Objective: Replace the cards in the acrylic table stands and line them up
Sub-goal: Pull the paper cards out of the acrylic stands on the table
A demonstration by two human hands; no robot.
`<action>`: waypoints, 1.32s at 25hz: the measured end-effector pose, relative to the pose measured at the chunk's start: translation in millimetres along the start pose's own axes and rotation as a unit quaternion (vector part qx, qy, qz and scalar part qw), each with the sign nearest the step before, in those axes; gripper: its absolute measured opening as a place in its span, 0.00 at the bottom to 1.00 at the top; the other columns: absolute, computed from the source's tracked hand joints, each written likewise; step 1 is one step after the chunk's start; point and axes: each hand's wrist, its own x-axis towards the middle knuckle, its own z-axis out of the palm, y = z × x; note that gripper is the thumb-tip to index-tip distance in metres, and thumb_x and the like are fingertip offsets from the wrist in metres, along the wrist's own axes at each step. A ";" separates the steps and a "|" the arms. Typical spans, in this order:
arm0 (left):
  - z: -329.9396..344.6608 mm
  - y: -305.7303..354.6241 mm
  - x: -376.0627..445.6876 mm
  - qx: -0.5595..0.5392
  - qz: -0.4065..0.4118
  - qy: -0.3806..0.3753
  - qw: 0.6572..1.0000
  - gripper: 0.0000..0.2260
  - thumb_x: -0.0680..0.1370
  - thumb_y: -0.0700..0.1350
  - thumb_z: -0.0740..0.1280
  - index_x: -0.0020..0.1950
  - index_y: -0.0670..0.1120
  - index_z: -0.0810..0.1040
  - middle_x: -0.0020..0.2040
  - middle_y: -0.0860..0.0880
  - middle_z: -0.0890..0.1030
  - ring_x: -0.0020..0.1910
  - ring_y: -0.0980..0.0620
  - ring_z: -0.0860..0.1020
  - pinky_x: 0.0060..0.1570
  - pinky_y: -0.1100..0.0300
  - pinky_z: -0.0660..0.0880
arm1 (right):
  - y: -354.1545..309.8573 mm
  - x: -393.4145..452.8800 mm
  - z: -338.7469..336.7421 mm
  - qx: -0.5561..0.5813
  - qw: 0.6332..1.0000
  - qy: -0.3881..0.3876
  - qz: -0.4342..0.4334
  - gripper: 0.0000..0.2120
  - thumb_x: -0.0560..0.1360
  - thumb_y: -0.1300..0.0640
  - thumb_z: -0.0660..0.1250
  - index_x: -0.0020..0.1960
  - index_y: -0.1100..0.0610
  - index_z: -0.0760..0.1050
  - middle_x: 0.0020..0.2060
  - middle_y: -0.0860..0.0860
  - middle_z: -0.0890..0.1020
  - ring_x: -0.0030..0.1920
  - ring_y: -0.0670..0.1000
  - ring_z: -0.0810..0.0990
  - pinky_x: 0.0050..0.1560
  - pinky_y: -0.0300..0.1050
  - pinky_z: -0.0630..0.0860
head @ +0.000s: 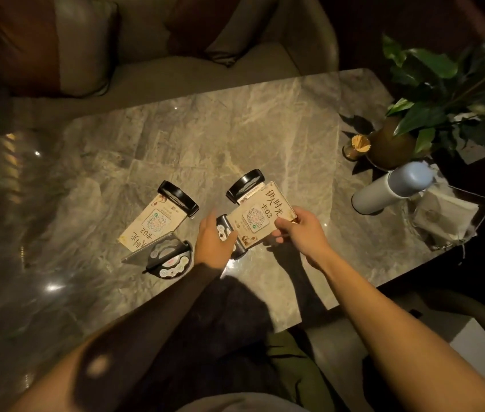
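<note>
The left hand (216,237) closes on a black stand base (225,230), steadying it, while right-hand (300,230) fingers (280,226) pinch the 03 card (260,215), likely to slide it; the 02 card (153,223) lies just left of that base.

Table (235,138): two card stands side by side near front edge, left stand (158,224), right stand (253,212). Plant pot (390,144), toothpick jar (355,147), flask (390,188), napkin tray (473,221) at right. Sofa (176,63) behind.

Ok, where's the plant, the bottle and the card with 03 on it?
plant (431,114), head view, on a green leaf.
bottle (390,188), head view, middle of its body.
03 card (260,215), head view, on its printed face.
</note>
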 end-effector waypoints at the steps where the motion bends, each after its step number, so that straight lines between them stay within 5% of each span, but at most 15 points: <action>1: -4.4 1.0 -0.6 -0.018 0.026 0.001 0.999 0.33 0.77 0.45 0.72 0.78 0.49 0.61 0.76 0.45 0.68 0.73 0.47 0.68 0.65 0.52 0.71 | -6.4 2.4 5.8 -0.032 0.999 -0.010 -0.023 0.07 0.79 0.62 0.66 0.56 0.59 0.78 0.48 0.62 0.86 0.41 0.58 0.85 0.43 0.58 0.84; 6: -16.3 -1.6 -5.9 -0.144 0.040 -0.002 0.989 0.28 0.78 0.48 0.71 0.75 0.59 0.64 0.71 0.50 0.74 0.68 0.50 0.75 0.61 0.48 0.79 | -28.1 0.5 35.7 -0.205 0.966 -0.026 -0.158 0.05 0.77 0.60 0.67 0.47 0.52 0.80 0.46 0.51 0.86 0.46 0.51 0.86 0.45 0.52 0.85; 9: -20.5 -1.5 -15.8 -0.196 0.017 0.035 0.980 0.22 0.78 0.46 0.72 0.71 0.52 0.70 0.64 0.51 0.78 0.61 0.52 0.79 0.52 0.68 0.79 | -30.3 0.7 43.8 -0.252 0.943 -0.043 -0.213 0.09 0.77 0.59 0.68 0.46 0.46 0.81 0.44 0.46 0.85 0.45 0.46 0.84 0.46 0.46 0.82; 14: -24.8 -4.1 -35.3 -0.197 0.005 0.080 0.977 0.08 0.79 0.49 0.70 0.56 0.52 0.74 0.52 0.53 0.81 0.51 0.58 0.82 0.42 0.71 0.77 | -26.2 -1.4 41.0 -0.243 0.945 -0.055 -0.212 0.07 0.77 0.59 0.70 0.53 0.53 0.85 0.47 0.47 0.86 0.47 0.45 0.84 0.47 0.36 0.76; 20: -33.6 -2.4 -40.4 -0.157 0.011 0.092 0.983 0.08 0.81 0.48 0.68 0.56 0.46 0.75 0.49 0.53 0.80 0.47 0.65 0.78 0.39 0.79 0.70 | -33.0 -4.0 46.8 -0.214 0.957 -0.064 -0.185 0.07 0.77 0.64 0.69 0.53 0.59 0.84 0.45 0.49 0.86 0.43 0.44 0.83 0.42 0.30 0.74; 24: -32.2 -5.2 -38.8 -0.125 -0.025 0.086 0.988 0.08 0.80 0.48 0.68 0.57 0.49 0.74 0.47 0.59 0.78 0.44 0.66 0.77 0.37 0.74 0.69 | -31.5 2.4 43.3 -0.209 0.961 -0.096 -0.156 0.09 0.78 0.66 0.67 0.55 0.61 0.83 0.45 0.50 0.85 0.41 0.44 0.82 0.40 0.30 0.75; 28: 4.9 -19.3 -40.8 -0.094 -0.138 0.048 0.985 0.09 0.77 0.47 0.69 0.53 0.45 0.75 0.38 0.52 0.77 0.41 0.50 0.78 0.43 0.56 0.74 | -21.0 19.4 21.9 -0.180 0.972 -0.108 -0.109 0.16 0.78 0.67 0.67 0.65 0.60 0.78 0.56 0.55 0.82 0.48 0.48 0.81 0.37 0.29 0.77; 30: 33.9 -14.6 -43.9 -0.108 -0.171 0.019 0.979 0.09 0.75 0.46 0.69 0.52 0.42 0.79 0.35 0.52 0.76 0.40 0.49 0.77 0.42 0.57 0.74 | -15.0 30.3 3.7 -0.169 0.978 -0.100 -0.066 0.20 0.78 0.66 0.68 0.69 0.60 0.75 0.58 0.57 0.81 0.51 0.51 0.81 0.41 0.34 0.79; 33: 70.8 7.5 -34.7 -0.158 -0.187 -0.009 0.970 0.17 0.73 0.48 0.72 0.60 0.44 0.80 0.48 0.47 0.83 0.51 0.46 0.82 0.54 0.56 0.78 | -16.2 41.9 -25.6 -0.111 0.988 -0.103 -0.008 0.20 0.78 0.69 0.66 0.68 0.59 0.72 0.54 0.52 0.80 0.49 0.48 0.81 0.42 0.34 0.81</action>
